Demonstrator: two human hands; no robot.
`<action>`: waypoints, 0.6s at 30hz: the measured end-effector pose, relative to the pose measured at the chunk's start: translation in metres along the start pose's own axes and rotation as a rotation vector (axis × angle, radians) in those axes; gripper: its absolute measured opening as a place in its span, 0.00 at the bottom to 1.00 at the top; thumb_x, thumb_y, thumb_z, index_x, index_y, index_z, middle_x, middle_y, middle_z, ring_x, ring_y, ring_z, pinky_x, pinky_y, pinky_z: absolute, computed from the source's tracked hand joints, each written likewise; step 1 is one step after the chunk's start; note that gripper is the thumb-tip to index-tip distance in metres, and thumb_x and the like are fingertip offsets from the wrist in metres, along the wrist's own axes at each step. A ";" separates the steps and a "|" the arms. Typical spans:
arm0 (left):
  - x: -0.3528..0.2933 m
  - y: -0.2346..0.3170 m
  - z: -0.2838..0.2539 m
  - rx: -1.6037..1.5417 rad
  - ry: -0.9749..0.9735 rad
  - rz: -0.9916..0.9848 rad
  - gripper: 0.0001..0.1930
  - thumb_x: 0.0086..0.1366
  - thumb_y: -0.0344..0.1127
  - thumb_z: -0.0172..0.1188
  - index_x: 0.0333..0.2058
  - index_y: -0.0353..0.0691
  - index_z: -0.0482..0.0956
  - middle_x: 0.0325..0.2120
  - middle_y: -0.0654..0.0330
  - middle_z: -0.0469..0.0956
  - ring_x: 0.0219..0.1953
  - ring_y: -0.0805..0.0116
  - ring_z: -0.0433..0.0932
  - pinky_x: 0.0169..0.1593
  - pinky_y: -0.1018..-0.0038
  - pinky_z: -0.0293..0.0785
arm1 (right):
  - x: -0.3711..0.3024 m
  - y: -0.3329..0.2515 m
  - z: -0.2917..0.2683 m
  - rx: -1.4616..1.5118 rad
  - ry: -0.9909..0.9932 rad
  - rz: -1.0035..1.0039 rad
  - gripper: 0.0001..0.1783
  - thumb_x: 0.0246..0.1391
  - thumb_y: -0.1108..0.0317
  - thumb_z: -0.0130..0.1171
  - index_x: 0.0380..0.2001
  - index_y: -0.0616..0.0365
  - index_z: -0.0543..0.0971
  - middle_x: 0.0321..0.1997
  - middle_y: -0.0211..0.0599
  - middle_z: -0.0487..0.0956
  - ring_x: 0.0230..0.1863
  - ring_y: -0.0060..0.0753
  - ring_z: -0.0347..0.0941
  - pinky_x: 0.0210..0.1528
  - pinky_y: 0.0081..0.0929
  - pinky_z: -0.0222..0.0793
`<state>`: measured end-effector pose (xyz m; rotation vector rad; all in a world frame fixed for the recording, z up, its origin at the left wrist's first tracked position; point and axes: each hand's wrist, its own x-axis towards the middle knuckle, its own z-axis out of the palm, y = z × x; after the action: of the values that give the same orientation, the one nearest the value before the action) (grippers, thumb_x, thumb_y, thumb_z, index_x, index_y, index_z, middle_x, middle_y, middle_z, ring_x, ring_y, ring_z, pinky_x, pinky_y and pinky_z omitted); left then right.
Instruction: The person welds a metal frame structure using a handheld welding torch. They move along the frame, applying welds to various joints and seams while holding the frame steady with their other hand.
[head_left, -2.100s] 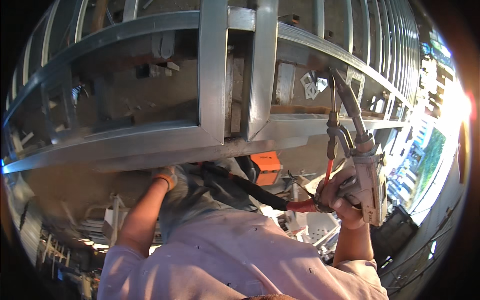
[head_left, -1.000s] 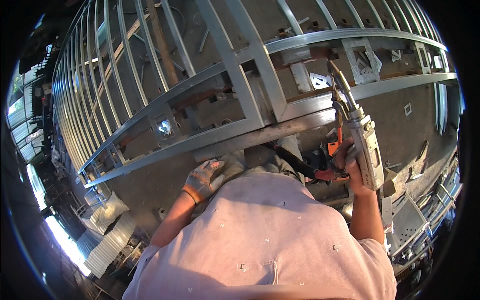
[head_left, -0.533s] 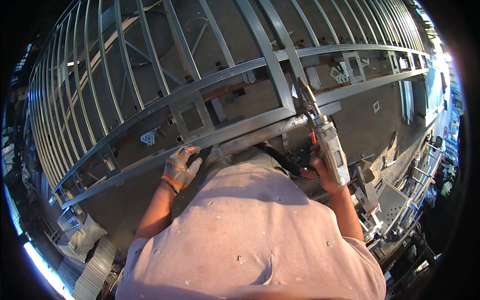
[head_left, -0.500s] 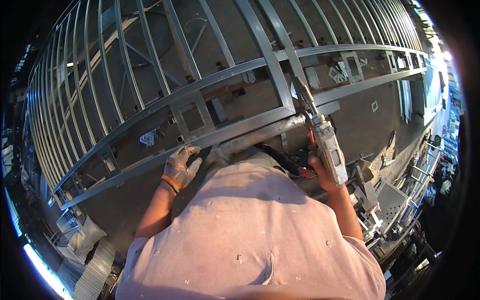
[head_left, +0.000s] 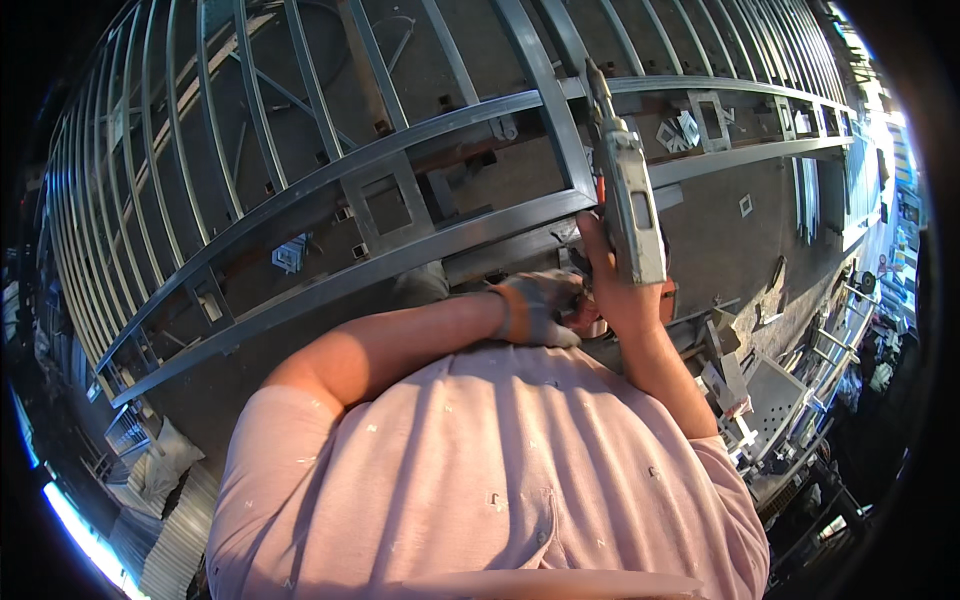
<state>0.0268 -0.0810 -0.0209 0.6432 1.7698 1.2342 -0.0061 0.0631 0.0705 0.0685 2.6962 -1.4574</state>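
My right hand (head_left: 622, 298) is bare and wrapped round a grey, boxy welding gun (head_left: 628, 190) with an orange trigger and a long, narrow metal nozzle. The gun points away from me, its tip over the corner where two steel tubes of a frame (head_left: 540, 212) meet. My left hand (head_left: 535, 305), in a grey and orange glove, has come across my body to just left of my right wrist. Its fingers are curled in beside the lower end of the gun, and what they grip is hidden.
A large steel grille with many parallel bars (head_left: 250, 100) fills the far side. Square cut-out plates (head_left: 385, 205) sit along its near rail, and loose plates (head_left: 678, 132) lie inside the frame. Scrap metal and a perforated panel (head_left: 770, 405) are at the right. Corrugated sheet (head_left: 190, 535) lies lower left.
My left hand has left the frame's near rail and swung right to beside my right wrist. The welding gun has moved forward and slightly left, turning more upright in the picture.
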 end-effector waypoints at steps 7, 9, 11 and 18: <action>0.039 -0.054 0.058 0.150 0.028 0.001 0.23 0.62 0.46 0.63 0.53 0.44 0.82 0.58 0.50 0.79 0.62 0.55 0.75 0.64 0.62 0.70 | 0.011 -0.012 0.037 -0.136 -0.162 0.032 0.29 0.52 0.60 0.75 0.50 0.58 0.72 0.35 0.50 0.84 0.39 0.55 0.84 0.40 0.42 0.78; 0.037 -0.089 0.070 0.400 -0.074 0.194 0.21 0.67 0.41 0.57 0.58 0.47 0.80 0.59 0.51 0.77 0.65 0.55 0.72 0.67 0.64 0.66 | 0.010 -0.011 0.040 -0.242 -0.347 0.047 0.36 0.51 0.58 0.73 0.58 0.59 0.68 0.41 0.56 0.83 0.45 0.63 0.81 0.47 0.49 0.77; 0.041 -0.114 0.078 0.033 -0.172 0.148 0.24 0.73 0.41 0.52 0.66 0.46 0.71 0.66 0.53 0.70 0.70 0.60 0.66 0.72 0.66 0.60 | 0.013 -0.005 0.043 -0.182 -0.394 -0.039 0.34 0.54 0.64 0.66 0.62 0.65 0.67 0.45 0.60 0.82 0.49 0.64 0.80 0.50 0.48 0.76; 0.041 -0.141 0.076 -0.559 -0.293 0.435 0.24 0.79 0.40 0.45 0.70 0.43 0.61 0.70 0.55 0.63 0.71 0.69 0.62 0.74 0.69 0.56 | 0.019 0.009 0.066 -0.281 -0.261 0.105 0.30 0.56 0.67 0.64 0.60 0.67 0.71 0.48 0.59 0.82 0.49 0.61 0.81 0.51 0.45 0.77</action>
<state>0.0811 -0.0653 -0.1766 0.8420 0.9992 1.7348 -0.0213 0.0129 0.0258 0.0021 2.6060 -0.9731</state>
